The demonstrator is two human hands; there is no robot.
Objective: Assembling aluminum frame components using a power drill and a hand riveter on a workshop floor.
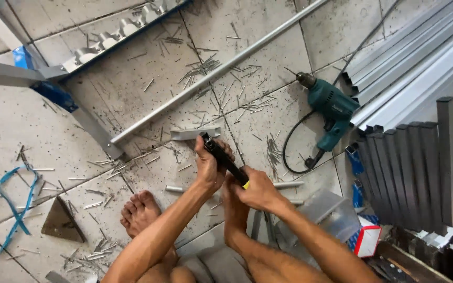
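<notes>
My left hand (pixel 209 166) and my right hand (pixel 258 191) both grip a black hand tool (pixel 224 157) with long handles and a yellow mark near my right hand. The tool's head points at a short grey metal bracket (pixel 195 133) lying on the tiled floor just beyond my left fingers. My left hand wraps the upper part of the tool and my right hand holds the lower handle end. A long round metal tube (pixel 211 78) runs diagonally past the bracket. My bare feet (pixel 140 212) rest on the floor below my hands.
A teal electric drill (pixel 331 107) with a black cord lies to the right. Stacked grey metal profiles (pixel 420 57) and dark square tubes (pixel 410 173) fill the right side. Rivet pins litter the tiles. A grey frame (pixel 87 126) and blue strapping (pixel 11 204) lie left; a red-white box (pixel 368 240) sits lower right.
</notes>
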